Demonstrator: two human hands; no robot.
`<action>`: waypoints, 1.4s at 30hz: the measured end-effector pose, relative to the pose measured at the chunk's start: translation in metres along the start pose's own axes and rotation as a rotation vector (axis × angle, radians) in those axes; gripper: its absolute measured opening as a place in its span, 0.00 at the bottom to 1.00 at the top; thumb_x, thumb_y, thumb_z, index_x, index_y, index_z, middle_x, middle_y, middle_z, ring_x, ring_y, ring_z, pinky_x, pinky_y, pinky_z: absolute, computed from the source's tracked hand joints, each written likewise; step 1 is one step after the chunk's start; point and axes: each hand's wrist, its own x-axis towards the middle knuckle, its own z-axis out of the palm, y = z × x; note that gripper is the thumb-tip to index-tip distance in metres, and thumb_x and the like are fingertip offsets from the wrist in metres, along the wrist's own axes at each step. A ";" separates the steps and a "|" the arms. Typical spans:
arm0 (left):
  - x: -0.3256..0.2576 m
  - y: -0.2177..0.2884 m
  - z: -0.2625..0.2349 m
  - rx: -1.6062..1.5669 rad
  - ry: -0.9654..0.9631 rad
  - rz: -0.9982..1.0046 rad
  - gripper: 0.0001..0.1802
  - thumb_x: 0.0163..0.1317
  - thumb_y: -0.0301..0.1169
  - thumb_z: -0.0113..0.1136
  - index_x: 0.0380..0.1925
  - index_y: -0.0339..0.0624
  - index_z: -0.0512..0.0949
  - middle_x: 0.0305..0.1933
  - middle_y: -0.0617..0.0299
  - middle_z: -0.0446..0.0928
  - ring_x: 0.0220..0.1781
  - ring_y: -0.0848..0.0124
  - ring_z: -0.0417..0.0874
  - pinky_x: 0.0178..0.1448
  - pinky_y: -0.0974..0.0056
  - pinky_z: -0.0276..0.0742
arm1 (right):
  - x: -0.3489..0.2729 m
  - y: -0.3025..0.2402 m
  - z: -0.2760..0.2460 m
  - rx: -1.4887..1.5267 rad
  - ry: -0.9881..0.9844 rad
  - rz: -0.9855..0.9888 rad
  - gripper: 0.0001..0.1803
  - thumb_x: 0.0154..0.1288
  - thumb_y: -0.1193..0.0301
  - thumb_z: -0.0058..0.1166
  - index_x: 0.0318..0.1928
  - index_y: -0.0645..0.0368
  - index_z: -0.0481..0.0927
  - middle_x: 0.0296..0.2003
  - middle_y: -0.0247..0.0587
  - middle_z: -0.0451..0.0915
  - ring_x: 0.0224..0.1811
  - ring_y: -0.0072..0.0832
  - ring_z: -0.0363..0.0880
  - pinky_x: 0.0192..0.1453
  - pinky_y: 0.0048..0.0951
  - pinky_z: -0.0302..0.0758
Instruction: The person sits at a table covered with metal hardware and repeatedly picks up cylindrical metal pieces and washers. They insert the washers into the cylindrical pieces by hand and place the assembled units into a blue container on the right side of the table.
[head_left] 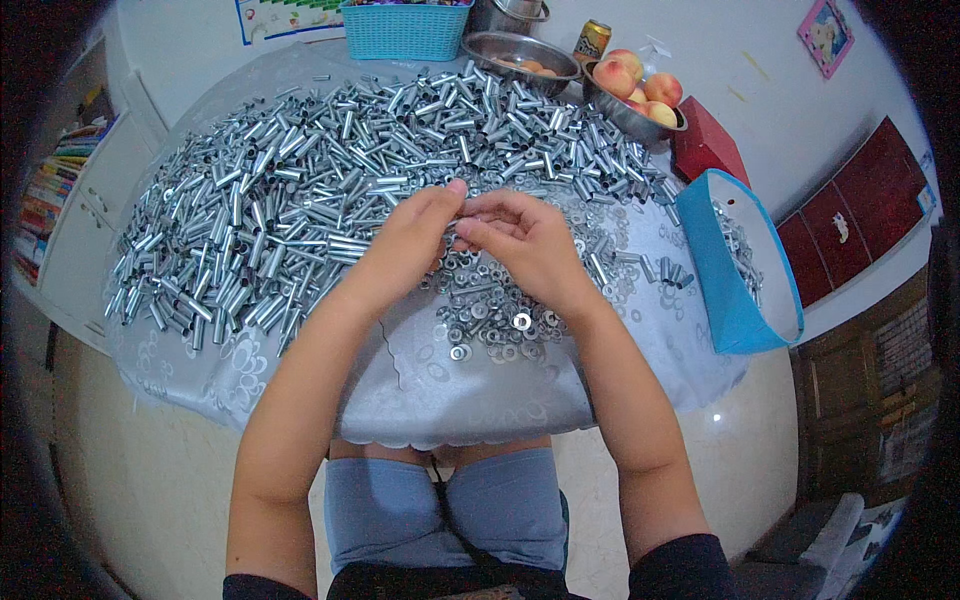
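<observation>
Both hands meet over the middle of the table with their fingertips close together. My left hand (pixel 415 236) is closed in a pinch, and so is my right hand (pixel 535 243), fingers curled. Whatever small piece sits between the fingertips is hidden. Behind and left of them spreads a wide heap of shiny metal tubes (pixel 240 200). A pile of metal washers (pixel 490 310) lies just below and between my hands, with a few tubes mixed in. To the right of my right hand stands a blue fabric bin (pixel 712 265) with metal parts inside.
A silvery patterned tablecloth (pixel 450 400) covers the round table. Along the back stand a turquoise basket (pixel 405 32), a steel bowl of eggs (pixel 490 45), a drink can (pixel 592 40) and a bowl of peaches (pixel 655 128). A red box (pixel 705 140) is behind the bin.
</observation>
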 end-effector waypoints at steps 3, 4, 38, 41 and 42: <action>0.001 0.000 -0.003 -0.094 -0.112 -0.116 0.22 0.64 0.51 0.42 0.30 0.42 0.71 0.23 0.68 0.66 0.21 0.80 0.62 0.23 0.73 0.57 | 0.000 -0.002 -0.001 -0.017 0.046 -0.017 0.08 0.58 0.78 0.53 0.38 0.67 0.75 0.31 0.40 0.78 0.31 0.21 0.78 0.36 0.20 0.75; 0.003 -0.005 -0.002 -0.149 -0.153 -0.159 0.22 0.63 0.52 0.41 0.29 0.44 0.71 0.22 0.70 0.65 0.20 0.81 0.60 0.22 0.74 0.54 | 0.001 -0.002 -0.002 -0.040 0.061 -0.024 0.07 0.57 0.76 0.54 0.37 0.66 0.75 0.30 0.39 0.78 0.30 0.21 0.77 0.34 0.19 0.74; 0.007 -0.004 -0.005 -0.156 0.021 -0.125 0.20 0.63 0.47 0.46 0.18 0.46 0.68 0.16 0.73 0.62 0.15 0.83 0.59 0.19 0.76 0.54 | -0.001 0.017 -0.035 -1.082 -0.148 -0.232 0.15 0.51 0.72 0.56 0.42 0.60 0.77 0.38 0.46 0.75 0.43 0.39 0.73 0.49 0.33 0.68; 0.006 -0.004 -0.003 -0.076 0.006 -0.096 0.20 0.63 0.48 0.45 0.19 0.48 0.66 0.15 0.74 0.58 0.15 0.82 0.56 0.19 0.73 0.48 | -0.001 0.018 -0.035 -1.092 -0.147 -0.250 0.15 0.51 0.72 0.56 0.42 0.60 0.77 0.39 0.46 0.75 0.44 0.39 0.72 0.49 0.33 0.68; 0.006 -0.005 -0.003 -0.078 0.004 -0.093 0.20 0.63 0.48 0.45 0.19 0.48 0.66 0.15 0.74 0.58 0.15 0.82 0.56 0.19 0.73 0.48 | -0.001 0.019 -0.035 -1.095 -0.152 -0.258 0.15 0.51 0.72 0.56 0.42 0.60 0.76 0.39 0.46 0.75 0.44 0.38 0.72 0.49 0.33 0.68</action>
